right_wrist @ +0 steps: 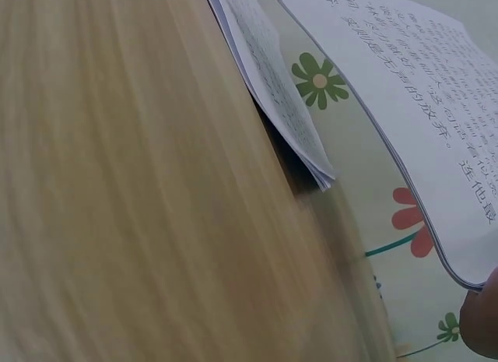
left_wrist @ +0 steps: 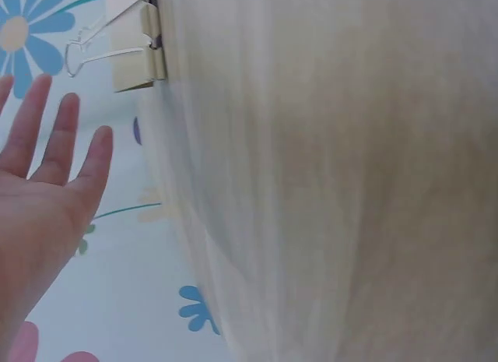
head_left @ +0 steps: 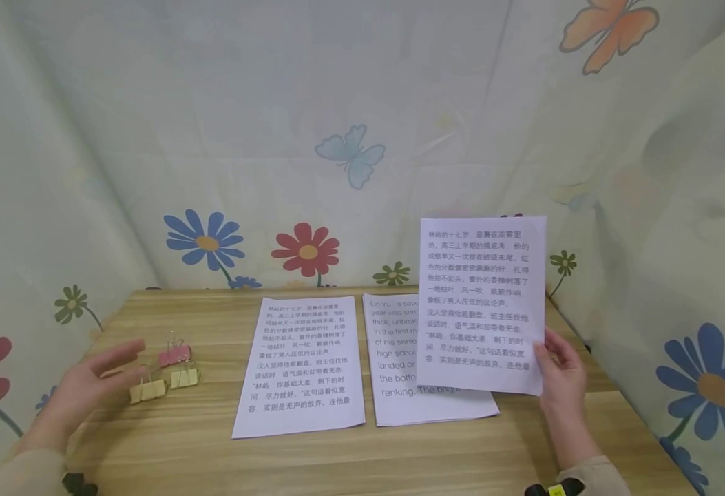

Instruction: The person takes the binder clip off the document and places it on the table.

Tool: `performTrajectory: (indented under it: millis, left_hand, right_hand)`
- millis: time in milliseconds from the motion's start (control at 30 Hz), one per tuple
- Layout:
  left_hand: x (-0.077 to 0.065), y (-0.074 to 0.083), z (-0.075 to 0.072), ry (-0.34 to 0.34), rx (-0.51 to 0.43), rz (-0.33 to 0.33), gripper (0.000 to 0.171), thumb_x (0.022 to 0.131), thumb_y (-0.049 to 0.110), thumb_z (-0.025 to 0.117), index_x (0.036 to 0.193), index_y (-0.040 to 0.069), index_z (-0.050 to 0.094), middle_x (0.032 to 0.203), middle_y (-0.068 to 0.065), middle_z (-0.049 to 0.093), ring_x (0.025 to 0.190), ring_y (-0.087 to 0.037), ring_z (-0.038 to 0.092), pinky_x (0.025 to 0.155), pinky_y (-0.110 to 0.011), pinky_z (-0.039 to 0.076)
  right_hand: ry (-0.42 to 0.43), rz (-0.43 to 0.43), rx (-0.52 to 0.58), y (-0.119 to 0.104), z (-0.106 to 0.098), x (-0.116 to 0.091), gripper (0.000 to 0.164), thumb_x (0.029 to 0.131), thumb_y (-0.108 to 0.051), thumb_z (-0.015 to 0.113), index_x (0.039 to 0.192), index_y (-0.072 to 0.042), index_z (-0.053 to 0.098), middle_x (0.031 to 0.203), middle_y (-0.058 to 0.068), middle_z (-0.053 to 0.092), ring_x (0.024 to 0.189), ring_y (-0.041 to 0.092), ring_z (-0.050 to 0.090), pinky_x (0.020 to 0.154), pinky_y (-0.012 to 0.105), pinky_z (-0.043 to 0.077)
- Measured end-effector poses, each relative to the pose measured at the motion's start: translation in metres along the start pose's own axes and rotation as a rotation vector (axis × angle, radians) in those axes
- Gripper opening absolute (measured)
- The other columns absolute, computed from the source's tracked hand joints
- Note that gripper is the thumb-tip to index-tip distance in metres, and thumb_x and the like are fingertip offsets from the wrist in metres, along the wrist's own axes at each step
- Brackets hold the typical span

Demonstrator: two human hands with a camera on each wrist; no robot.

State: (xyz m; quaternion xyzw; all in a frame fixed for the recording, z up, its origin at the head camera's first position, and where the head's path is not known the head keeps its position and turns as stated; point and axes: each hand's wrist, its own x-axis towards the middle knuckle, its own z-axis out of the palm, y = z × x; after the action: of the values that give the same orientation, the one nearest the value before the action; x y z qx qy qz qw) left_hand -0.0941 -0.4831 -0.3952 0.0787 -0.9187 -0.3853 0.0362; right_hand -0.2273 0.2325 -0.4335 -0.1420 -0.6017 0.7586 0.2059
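Note:
At the right, my right hand [head_left: 563,375] pinches the lower right corner of a thin stack of sheets printed in Chinese [head_left: 482,303], held up with the text facing me. In the right wrist view a thumb [right_wrist: 481,319] shows at the corner of these sheets [right_wrist: 436,136], whose layered edges curve. My left hand [head_left: 92,386] is over the left side of the table with its fingers spread, holding nothing. Beside its fingers are a pink binder clip [head_left: 174,355] and two yellow binder clips [head_left: 148,390]. One yellow clip [left_wrist: 134,58] stands beyond the fingertips in the left wrist view.
Another Chinese-printed stack [head_left: 303,365] lies mid-table. Right of it lies an English-printed stack [head_left: 393,406], partly covered by the held sheets in the head view. The wooden table [head_left: 312,465] meets a flower-patterned cloth backdrop [head_left: 263,172] at the back and sides.

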Motion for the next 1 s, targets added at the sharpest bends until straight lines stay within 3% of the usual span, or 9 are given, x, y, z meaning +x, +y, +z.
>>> performTrajectory:
  millis: [133, 267, 467, 700, 900, 1000]
  left_hand:
    - [-0.002, 0.003, -0.002, 0.1, -0.001, 0.099, 0.06, 0.096, 0.031, 0.068, 0.148, 0.011, 0.046, 0.136, 0.012, 0.056, 0.105, 0.012, 0.049, 0.079, -0.012, 0.044]
    - [-0.003, 0.008, -0.002, 0.159, -0.04, 0.174, 0.057, 0.096, 0.024, 0.068, 0.148, 0.013, 0.047, 0.126, 0.028, 0.056, 0.102, 0.019, 0.048, 0.076, -0.005, 0.041]
    - [-0.007, 0.019, -0.003, 0.167, -0.055, 0.212, 0.057, 0.097, 0.021, 0.067, 0.149, 0.014, 0.046, 0.126, 0.026, 0.057, 0.104, 0.017, 0.049, 0.077, -0.004, 0.041]
    - [-0.007, 0.036, 0.001, 0.135, -0.02, 0.179, 0.059, 0.097, 0.03, 0.066, 0.15, 0.018, 0.044, 0.132, 0.018, 0.058, 0.104, 0.018, 0.047, 0.076, -0.005, 0.042]
    - [-0.007, 0.048, 0.007, 0.111, -0.029, 0.214, 0.057, 0.097, 0.025, 0.066, 0.149, 0.017, 0.046, 0.135, 0.01, 0.059, 0.108, 0.015, 0.05, 0.081, -0.006, 0.043]
    - [-0.007, 0.053, 0.01, 0.082, -0.032, 0.234, 0.057, 0.097, 0.023, 0.067, 0.149, 0.017, 0.046, 0.138, 0.004, 0.058, 0.109, 0.012, 0.051, 0.083, -0.007, 0.043]
  right_hand:
    - [0.001, 0.033, -0.047, 0.001, -0.01, 0.011, 0.036, 0.093, -0.001, 0.067, 0.126, -0.013, 0.068, 0.103, -0.007, 0.061, 0.089, 0.007, 0.057, 0.068, 0.013, 0.05]
    - [-0.004, 0.078, -0.098, -0.001, -0.024, 0.023, 0.038, 0.093, -0.004, 0.067, 0.13, -0.015, 0.066, 0.104, -0.008, 0.059, 0.091, 0.007, 0.056, 0.07, 0.011, 0.048]
    - [-0.044, 0.127, -0.169, -0.001, -0.047, 0.04, 0.041, 0.093, -0.007, 0.068, 0.132, -0.018, 0.064, 0.102, -0.01, 0.058, 0.091, 0.006, 0.053, 0.069, 0.01, 0.046]
    - [-0.14, 0.198, -0.322, -0.008, -0.074, 0.055, 0.047, 0.096, -0.019, 0.067, 0.141, -0.026, 0.056, 0.103, -0.015, 0.054, 0.091, 0.006, 0.05, 0.068, 0.013, 0.046]
    - [-0.194, 0.19, -0.497, -0.009, -0.093, 0.069, 0.054, 0.099, -0.029, 0.062, 0.149, -0.021, 0.046, 0.111, -0.01, 0.049, 0.096, 0.01, 0.047, 0.07, 0.012, 0.046]
    - [-0.189, 0.186, -0.534, -0.008, -0.099, 0.076, 0.054, 0.099, -0.029, 0.061, 0.15, -0.019, 0.045, 0.115, -0.007, 0.049, 0.096, 0.01, 0.047, 0.07, 0.012, 0.047]
